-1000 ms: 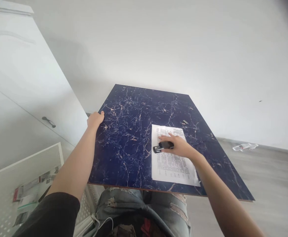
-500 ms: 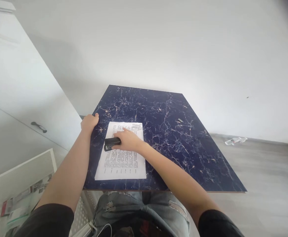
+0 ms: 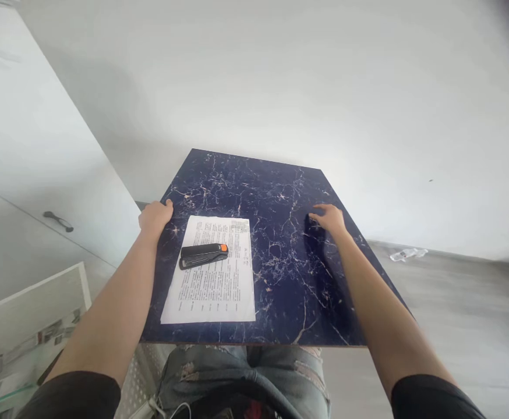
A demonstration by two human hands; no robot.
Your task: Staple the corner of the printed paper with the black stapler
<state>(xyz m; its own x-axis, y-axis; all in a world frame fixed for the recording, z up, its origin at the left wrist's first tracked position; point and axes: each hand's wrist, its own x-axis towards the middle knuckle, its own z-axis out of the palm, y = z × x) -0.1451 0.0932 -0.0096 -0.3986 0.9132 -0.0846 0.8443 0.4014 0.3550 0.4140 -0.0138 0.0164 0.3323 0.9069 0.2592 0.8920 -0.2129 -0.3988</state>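
My left hand point(image 3: 155, 216) is closed round the left edge of a dark blue marble-patterned table point(image 3: 276, 267), thumb on top. On the right part of the tabletop, my right hand point(image 3: 329, 220) is low over the surface, fingers bent with thumb and forefinger apart. Whatever lies directly under that hand is hidden. A black stapler with an orange patch point(image 3: 204, 254) rests across printed white sheets of paper point(image 3: 217, 297) on the table's left half, and neither hand touches it.
Left of the table is a white cabinet with a dark handle point(image 3: 57, 221). Below it, a white-rimmed bin point(image 3: 31, 288) contains assorted items. Clear plastic packaging point(image 3: 408, 254) lies on the grey floor by the wall at right.
My right hand has let go of the stapler, leaving it on the paper, and moved right to where a small metallic piece lay. My left hand has stayed on the table edge.
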